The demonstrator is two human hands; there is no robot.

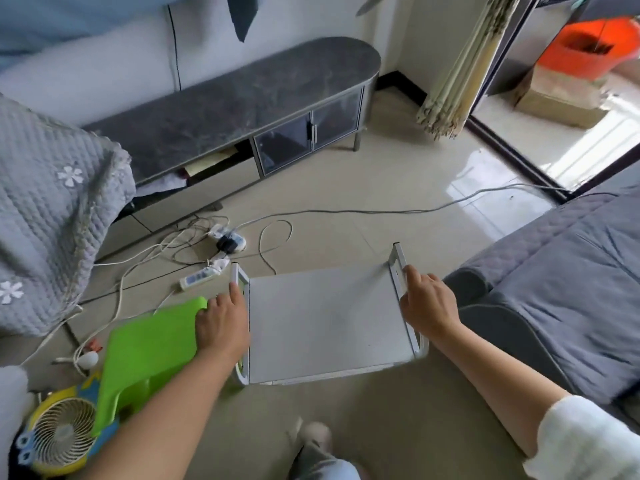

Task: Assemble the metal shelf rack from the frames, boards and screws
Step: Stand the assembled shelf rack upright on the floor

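Observation:
A white metal shelf rack stands on the floor in front of me, its flat white board (325, 317) facing up between two side frames. My left hand (221, 327) grips the left frame (239, 275) near its top rail. My right hand (429, 303) grips the right frame (398, 261) the same way. Both frames rise a little above the board. No loose screws are visible.
A green plastic stool (149, 351) lies tipped just left of the rack, with a small fan (59, 434) beside it. Power strips (201, 275) and tangled cables cover the floor behind. A grey sofa (554, 296) is close on the right, a TV cabinet (242, 109) beyond.

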